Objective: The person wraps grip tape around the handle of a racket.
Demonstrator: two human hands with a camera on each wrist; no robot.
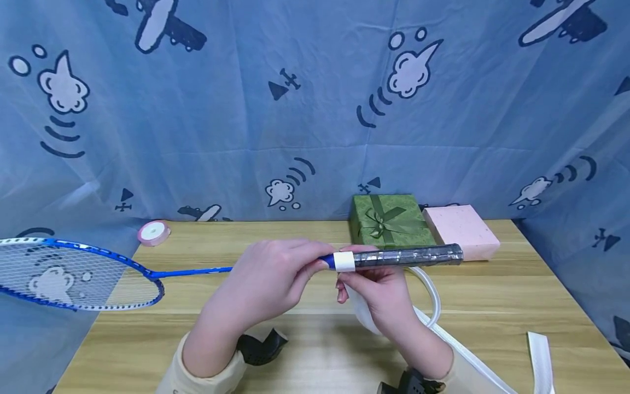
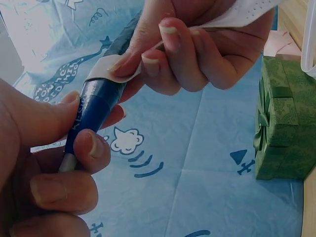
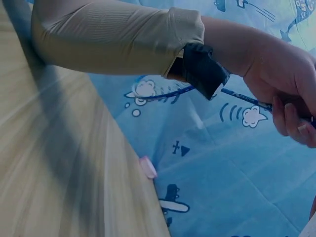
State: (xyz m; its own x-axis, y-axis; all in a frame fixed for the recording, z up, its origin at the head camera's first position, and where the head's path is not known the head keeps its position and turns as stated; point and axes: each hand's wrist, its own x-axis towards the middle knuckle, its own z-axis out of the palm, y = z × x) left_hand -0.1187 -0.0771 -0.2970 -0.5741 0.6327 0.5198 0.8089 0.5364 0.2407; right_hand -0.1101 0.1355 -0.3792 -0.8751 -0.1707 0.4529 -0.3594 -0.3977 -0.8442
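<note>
White tape [image 1: 344, 261] — pinched by right hand [image 1: 381, 293]; left hand [image 1: 270, 279] just beside.

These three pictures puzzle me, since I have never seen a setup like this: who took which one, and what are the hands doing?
No machine here: a person wears three cameras. The wide picture comes from the head, the other two from the wrists. The left hand grips the blue badminton racket where shaft meets handle. The right hand pinches white grip tape against the top of the dark handle; more tape trails down to the wooden table. On the table lie a green gift box, a pink block, a pink ribbon roll and a loose white strip. Blue patterned cloth hangs behind.
</note>
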